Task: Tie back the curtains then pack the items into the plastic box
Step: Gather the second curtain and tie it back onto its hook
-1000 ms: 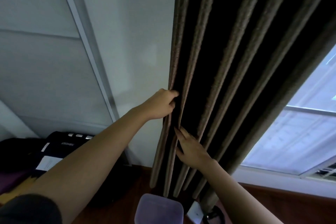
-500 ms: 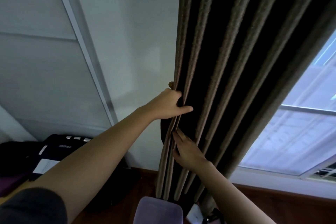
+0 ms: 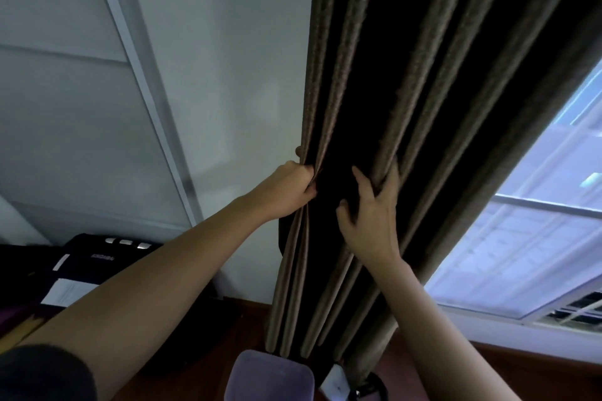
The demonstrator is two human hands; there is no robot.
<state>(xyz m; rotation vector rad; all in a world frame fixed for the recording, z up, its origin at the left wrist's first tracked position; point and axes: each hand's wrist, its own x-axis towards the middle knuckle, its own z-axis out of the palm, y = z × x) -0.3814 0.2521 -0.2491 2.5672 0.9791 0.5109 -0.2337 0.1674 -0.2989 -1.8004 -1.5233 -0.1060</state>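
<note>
A dark brown pleated curtain [image 3: 423, 107] hangs from the top of the view down to the wooden floor, gathered beside the window. My left hand [image 3: 286, 192] is closed around the curtain's left edge folds at mid height. My right hand [image 3: 371, 208] lies on the pleats just to the right, its fingers curled around one fold. A translucent plastic box [image 3: 272, 378] stands on the floor below the curtain's hem, only its top showing. I see no tie-back cord.
A white wall [image 3: 211, 75] with a grey vertical strip is left of the curtain. A bright window [image 3: 527, 254] is at the right. Dark bags and a black case [image 3: 97, 257] sit low left. Small items [image 3: 338, 384] lie by the box.
My right hand has risen and moved right, from lying flat low on the pleats to curling around a fold. My left hand stays gripped on the left edge.
</note>
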